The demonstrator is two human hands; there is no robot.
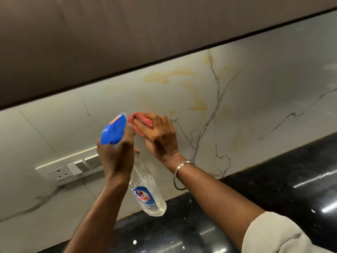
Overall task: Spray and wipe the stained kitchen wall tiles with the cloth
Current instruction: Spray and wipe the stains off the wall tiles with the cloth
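Gripping the spray bottle (145, 189) in my left hand (116, 157) with its blue head aimed at the wall tiles (255, 110) for a squirt, I clutch the bunched pink cloth (139, 120) in my right hand (161, 136) against them, just below the yellow stains (164, 75).

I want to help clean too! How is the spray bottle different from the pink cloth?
The spray bottle is clear with a blue top; the cloth is pink. The left hand holds the bottle in front of the wall tiles; the right hand presses the scrunched cloth against them. Both are held by hands.
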